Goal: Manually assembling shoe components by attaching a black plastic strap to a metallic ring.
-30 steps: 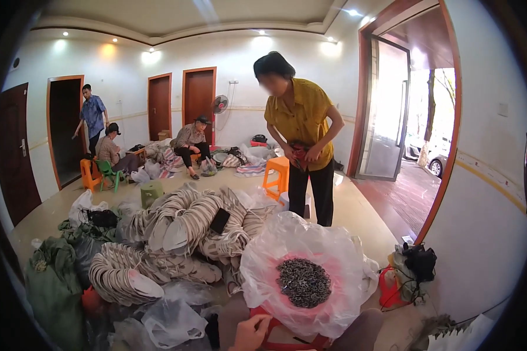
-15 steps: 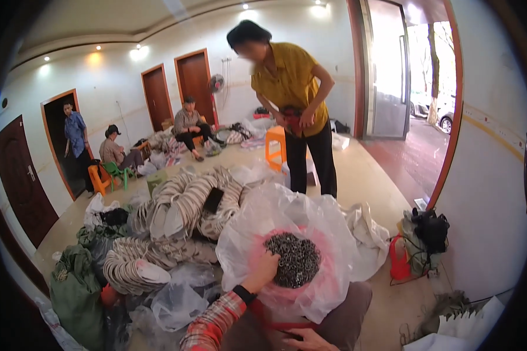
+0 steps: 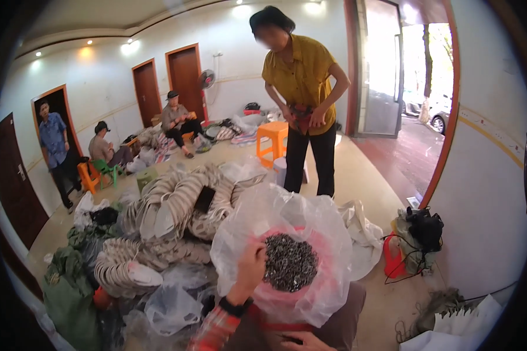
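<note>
My left hand (image 3: 250, 270), with a black band at the wrist, is raised over the left side of a pink-red tub (image 3: 305, 235). Its fingertips are pinched together, and what they hold is too small to make out. Beside them in the tub lies a heap of small dark metal pieces (image 3: 291, 263). A clear plastic bag (image 3: 328, 219) lines the tub and spreads over its rim. Close to my lap, at the lower edge, my right hand (image 3: 303, 341) shows only in part. Its fingers look bent around something dark that I cannot identify.
Bundles of stacked pale curved pieces (image 3: 173, 210) lie to the left, with a black phone-like object (image 3: 205, 199) on top. Crumpled plastic bags (image 3: 173, 304) and a green sack (image 3: 70, 298) are nearer. A person in a yellow shirt (image 3: 307, 73) stands beyond the tub; others are farther back.
My left hand has lifted off the metal pieces and drawn back toward the tub's left side. The person in yellow stands more upright. The view has shifted slightly.
</note>
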Action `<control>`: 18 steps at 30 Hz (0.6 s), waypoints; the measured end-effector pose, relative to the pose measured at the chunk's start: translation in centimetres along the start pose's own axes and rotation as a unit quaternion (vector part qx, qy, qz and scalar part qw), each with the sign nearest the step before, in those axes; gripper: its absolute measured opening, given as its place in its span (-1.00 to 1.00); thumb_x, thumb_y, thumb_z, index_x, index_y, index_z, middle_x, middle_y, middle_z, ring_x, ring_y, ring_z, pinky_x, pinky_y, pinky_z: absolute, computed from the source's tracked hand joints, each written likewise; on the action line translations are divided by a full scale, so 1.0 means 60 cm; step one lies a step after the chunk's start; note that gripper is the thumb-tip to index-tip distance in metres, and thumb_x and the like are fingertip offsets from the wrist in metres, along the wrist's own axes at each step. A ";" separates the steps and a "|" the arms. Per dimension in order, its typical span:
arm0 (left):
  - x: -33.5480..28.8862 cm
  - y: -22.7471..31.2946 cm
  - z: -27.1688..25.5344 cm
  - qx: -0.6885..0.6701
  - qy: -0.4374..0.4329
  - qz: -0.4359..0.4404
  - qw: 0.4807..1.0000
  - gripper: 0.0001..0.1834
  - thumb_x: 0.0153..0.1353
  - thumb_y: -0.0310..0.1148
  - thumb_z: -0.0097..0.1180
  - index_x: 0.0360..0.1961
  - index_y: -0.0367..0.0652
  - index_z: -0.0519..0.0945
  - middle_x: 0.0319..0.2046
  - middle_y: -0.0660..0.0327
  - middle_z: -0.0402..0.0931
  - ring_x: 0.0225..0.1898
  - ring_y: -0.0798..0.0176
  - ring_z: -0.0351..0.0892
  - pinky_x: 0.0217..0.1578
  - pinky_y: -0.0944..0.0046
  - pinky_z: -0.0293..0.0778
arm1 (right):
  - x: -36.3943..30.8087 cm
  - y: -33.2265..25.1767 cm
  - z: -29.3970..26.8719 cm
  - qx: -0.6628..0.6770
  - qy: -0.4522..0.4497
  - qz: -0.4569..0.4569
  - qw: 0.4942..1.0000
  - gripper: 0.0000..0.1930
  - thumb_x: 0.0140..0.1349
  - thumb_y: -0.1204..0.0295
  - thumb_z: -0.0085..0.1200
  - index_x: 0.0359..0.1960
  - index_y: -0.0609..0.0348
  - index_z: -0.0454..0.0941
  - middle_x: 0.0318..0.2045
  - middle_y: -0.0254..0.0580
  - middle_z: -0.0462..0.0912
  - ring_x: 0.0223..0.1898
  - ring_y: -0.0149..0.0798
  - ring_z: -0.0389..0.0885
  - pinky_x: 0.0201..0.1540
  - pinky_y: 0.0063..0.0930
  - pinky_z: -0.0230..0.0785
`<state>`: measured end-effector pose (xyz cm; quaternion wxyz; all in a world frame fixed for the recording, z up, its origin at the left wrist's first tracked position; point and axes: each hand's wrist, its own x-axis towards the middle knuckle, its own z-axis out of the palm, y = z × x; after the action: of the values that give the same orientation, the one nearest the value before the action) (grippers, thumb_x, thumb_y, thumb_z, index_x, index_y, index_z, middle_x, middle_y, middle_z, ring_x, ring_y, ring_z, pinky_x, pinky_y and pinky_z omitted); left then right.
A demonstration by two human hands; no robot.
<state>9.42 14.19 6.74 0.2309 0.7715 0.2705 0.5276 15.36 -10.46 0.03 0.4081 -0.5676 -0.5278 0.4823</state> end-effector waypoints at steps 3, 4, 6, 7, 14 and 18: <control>-0.060 0.037 -0.121 -0.148 0.028 -0.153 0.977 -0.93 0.19 -0.47 -0.04 -0.38 -0.23 0.47 -0.57 0.27 0.47 -0.56 0.42 0.49 -0.58 0.41 0.39 | -0.011 -0.037 0.010 0.052 -0.008 -0.024 0.998 -0.61 0.17 0.27 -0.04 -0.02 0.23 0.38 -0.31 -0.19 0.52 -0.30 -0.33 0.44 -0.22 -0.46 0.29; -0.080 0.021 -0.165 -0.147 0.163 -0.143 0.965 -0.93 0.21 -0.46 -0.05 -0.39 -0.22 0.45 -0.58 0.26 0.45 -0.60 0.40 0.47 -0.58 0.42 0.40 | -0.009 -0.014 0.014 0.008 -0.026 -0.049 0.998 -0.63 0.18 0.29 -0.06 -0.01 0.18 0.39 -0.35 -0.29 0.49 -0.34 -0.39 0.40 -0.26 -0.48 0.27; -0.050 -0.037 -0.286 -0.135 0.279 -0.176 0.934 -0.88 0.24 -0.42 -0.09 -0.38 -0.24 0.42 -0.52 0.22 0.45 -0.60 0.40 0.45 -0.50 0.43 0.43 | 0.003 -0.034 0.015 0.042 -0.019 -0.046 0.998 -0.64 0.18 0.29 -0.07 -0.02 0.18 0.39 -0.35 -0.30 0.49 -0.34 -0.40 0.40 -0.26 -0.50 0.27; -0.052 -0.079 -0.333 -0.133 0.294 -0.198 0.925 -0.88 0.21 -0.41 -0.05 -0.41 -0.24 0.43 -0.56 0.22 0.45 -0.61 0.39 0.45 -0.50 0.42 0.44 | -0.003 -0.038 0.020 0.079 -0.027 -0.031 0.996 -0.64 0.18 0.29 -0.07 -0.02 0.18 0.40 -0.34 -0.31 0.49 -0.34 -0.42 0.40 -0.26 -0.51 0.27; -0.258 -0.040 -0.276 -0.324 0.065 -0.546 0.770 -0.80 0.02 -0.52 0.12 -0.28 -0.31 0.52 -0.46 0.14 0.53 -0.46 0.30 0.53 -0.40 0.36 0.47 | 0.033 0.002 0.047 -0.002 -0.035 -0.056 0.998 -0.62 0.23 0.25 -0.11 -0.01 0.22 0.39 -0.25 -0.19 0.53 -0.28 -0.37 0.45 -0.23 -0.48 0.33; -0.311 0.017 -0.215 -0.348 -0.005 -0.534 0.771 -0.79 0.07 -0.51 0.08 -0.23 -0.30 0.50 -0.42 0.19 0.53 -0.45 0.31 0.52 -0.41 0.46 0.43 | 0.013 -0.061 0.038 0.019 -0.056 0.033 0.998 -0.63 0.28 0.24 -0.20 -0.03 0.24 0.40 -0.20 -0.09 0.53 -0.23 -0.24 0.46 -0.23 -0.38 0.31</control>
<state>-8.05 2.03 -1.12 0.7297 0.3725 0.4353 0.3733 12.37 -9.41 3.02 0.3728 -0.5491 -0.5216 0.5361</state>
